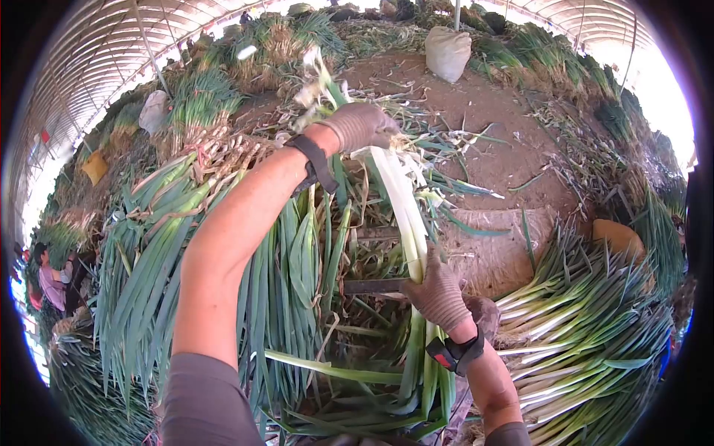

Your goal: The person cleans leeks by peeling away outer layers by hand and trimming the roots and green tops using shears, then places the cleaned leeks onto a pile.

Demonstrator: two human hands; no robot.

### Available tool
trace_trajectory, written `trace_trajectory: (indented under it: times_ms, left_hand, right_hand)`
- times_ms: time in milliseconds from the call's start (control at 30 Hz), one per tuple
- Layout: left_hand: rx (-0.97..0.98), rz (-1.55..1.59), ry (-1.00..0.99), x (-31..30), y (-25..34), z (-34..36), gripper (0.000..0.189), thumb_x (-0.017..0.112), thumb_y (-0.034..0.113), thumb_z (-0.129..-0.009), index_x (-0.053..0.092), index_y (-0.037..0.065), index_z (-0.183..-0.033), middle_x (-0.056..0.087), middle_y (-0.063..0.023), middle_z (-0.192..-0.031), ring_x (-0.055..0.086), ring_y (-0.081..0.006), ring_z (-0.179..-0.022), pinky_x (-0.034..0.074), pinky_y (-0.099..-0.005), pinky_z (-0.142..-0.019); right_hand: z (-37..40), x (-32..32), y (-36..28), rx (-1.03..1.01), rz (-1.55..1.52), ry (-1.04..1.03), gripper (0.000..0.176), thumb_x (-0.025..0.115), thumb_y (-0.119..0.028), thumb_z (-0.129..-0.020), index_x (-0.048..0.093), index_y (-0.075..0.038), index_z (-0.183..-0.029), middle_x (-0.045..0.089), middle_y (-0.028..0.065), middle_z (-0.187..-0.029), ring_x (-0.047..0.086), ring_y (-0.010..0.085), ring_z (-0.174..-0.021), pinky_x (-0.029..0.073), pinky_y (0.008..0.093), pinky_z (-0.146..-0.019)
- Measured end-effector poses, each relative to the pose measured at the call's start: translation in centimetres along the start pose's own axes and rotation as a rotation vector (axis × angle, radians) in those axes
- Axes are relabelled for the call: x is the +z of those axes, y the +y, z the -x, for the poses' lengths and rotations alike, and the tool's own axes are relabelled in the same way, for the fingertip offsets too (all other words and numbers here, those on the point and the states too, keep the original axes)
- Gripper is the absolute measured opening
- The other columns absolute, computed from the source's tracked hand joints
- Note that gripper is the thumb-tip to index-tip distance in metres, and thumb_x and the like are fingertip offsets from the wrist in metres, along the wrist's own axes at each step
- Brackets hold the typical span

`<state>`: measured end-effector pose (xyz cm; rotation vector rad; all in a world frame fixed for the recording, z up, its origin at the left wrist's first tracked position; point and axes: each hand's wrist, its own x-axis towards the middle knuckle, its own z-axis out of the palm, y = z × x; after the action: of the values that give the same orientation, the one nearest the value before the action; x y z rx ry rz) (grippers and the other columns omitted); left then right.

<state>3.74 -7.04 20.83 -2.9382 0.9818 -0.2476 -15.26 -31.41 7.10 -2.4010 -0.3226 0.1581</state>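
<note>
The long leek-like stalks with smooth white shanks and flat green leaves [404, 204] slant between the hands, root end up by the left, leaves hanging below the right. The right hand in a brown ribbed knit glove [433, 295] is wrapped around them where white turns green; the left hand in a matching glove [362, 126] is curled at the root end, though whether it grips cannot be told. Just beside the right hand, a straight dark bar [374, 286] juts in from the left. A heap of broad, drooping green leaves [160, 260] edges the left arm, and a layered pile of slim white-and-green stalks [569, 334] the right. Ahead, brown earthen floor [494, 111] spreads between scrap-strewn margins.
</note>
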Motion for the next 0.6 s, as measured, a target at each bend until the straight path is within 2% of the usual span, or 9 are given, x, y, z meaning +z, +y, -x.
trace_trajectory:
  times_ms: [33,167,233,333,367,400,467,533,600]
  left_hand:
    - [0.033,0.052,0.017,0.7,-0.9,0.1,0.026,0.058,0.031,-0.093,0.071,0.020,-0.114,0.072,-0.0152,-0.094,0.069,-0.0344,-0.086,0.052,-0.0467,-0.083]
    - [-0.077,-0.403,0.123,0.2,-0.6,1.9,0.013,0.058,0.018,-0.089,0.065,0.007,-0.087,0.068,-0.0189,-0.078,0.068,-0.0378,-0.075,0.054,-0.0483,-0.070]
    - [-0.241,-0.469,0.155,-0.7,-3.8,3.7,0.015,0.058,0.014,-0.087,0.068,0.004,-0.088,0.068,-0.0222,-0.080,0.069,-0.0385,-0.077,0.055,-0.0474,-0.069]
    - [-0.706,-0.406,0.236,-1.2,-11.6,8.6,0.018,0.057,0.009,-0.088,0.074,0.003,-0.093,0.071,-0.0232,-0.092,0.071,-0.0382,-0.087,0.056,-0.0461,-0.075]
    - [-0.794,-0.311,0.156,-1.8,-11.7,10.0,0.020,0.059,0.015,-0.092,0.074,0.002,-0.093,0.071,-0.0227,-0.093,0.070,-0.0389,-0.088,0.056,-0.0452,-0.079]
    - [-0.752,-0.204,-0.028,-1.8,-11.6,10.7,0.037,0.067,0.030,-0.090,0.070,0.000,-0.112,0.072,-0.0212,-0.093,0.071,-0.0354,-0.084,0.055,-0.0423,-0.083]
    - [-0.562,0.182,0.115,1.4,-8.1,11.6,0.070,0.069,0.054,-0.085,0.060,0.002,-0.130,0.073,-0.0189,-0.097,0.072,-0.0307,-0.083,0.056,-0.0394,-0.078]
    - [-0.507,0.235,0.420,4.1,-3.6,11.3,0.091,0.070,0.067,-0.078,0.051,0.005,-0.141,0.072,-0.0158,-0.092,0.070,-0.0271,-0.075,0.056,-0.0370,-0.077]
    - [-0.512,0.411,0.393,3.8,0.8,10.8,0.081,0.068,0.066,-0.080,0.058,0.005,-0.134,0.070,-0.0146,-0.083,0.069,-0.0263,-0.072,0.055,-0.0385,-0.076]
  right_hand:
    - [0.2,0.3,0.0,-0.024,-0.005,0.004,0.094,0.074,-0.025,-0.073,0.027,0.010,-0.145,0.066,0.0338,-0.097,0.067,0.0466,-0.091,0.055,0.0479,-0.084]
    - [1.0,0.8,-0.9,-0.056,-0.042,-0.018,0.091,0.074,-0.023,-0.073,0.029,0.010,-0.145,0.064,0.0351,-0.103,0.067,0.0467,-0.092,0.055,0.0485,-0.084]
    - [1.4,0.4,-1.9,-0.058,-0.047,-0.054,0.089,0.074,-0.021,-0.074,0.029,0.009,-0.145,0.064,0.0345,-0.104,0.067,0.0464,-0.093,0.055,0.0484,-0.084]
    - [2.2,-0.4,-1.5,-0.110,-0.124,-0.033,0.090,0.073,-0.020,-0.074,0.027,0.008,-0.146,0.065,0.0334,-0.101,0.067,0.0453,-0.092,0.055,0.0477,-0.084]
    - [2.0,-0.6,-0.8,-0.095,-0.146,-0.039,0.092,0.072,-0.019,-0.074,0.025,0.008,-0.148,0.066,0.0323,-0.098,0.068,0.0443,-0.091,0.055,0.0466,-0.084]
    - [1.6,-0.6,-0.4,-0.063,-0.167,-0.042,0.092,0.073,-0.019,-0.074,0.025,0.007,-0.148,0.067,0.0320,-0.097,0.068,0.0440,-0.091,0.055,0.0464,-0.084]
    - [0.6,-0.3,0.0,-0.004,-0.207,-0.064,0.093,0.073,-0.019,-0.074,0.024,0.007,-0.149,0.067,0.0315,-0.096,0.069,0.0436,-0.090,0.056,0.0459,-0.084]
    - [0.2,0.5,0.3,-0.054,-0.182,-0.046,0.096,0.075,-0.021,-0.073,0.024,0.005,-0.149,0.067,0.0312,-0.097,0.068,0.0441,-0.090,0.056,0.0459,-0.083]
    - [0.5,1.3,0.6,-0.076,-0.150,-0.064,0.095,0.076,-0.022,-0.073,0.025,0.005,-0.149,0.067,0.0306,-0.097,0.068,0.0442,-0.090,0.056,0.0461,-0.083]
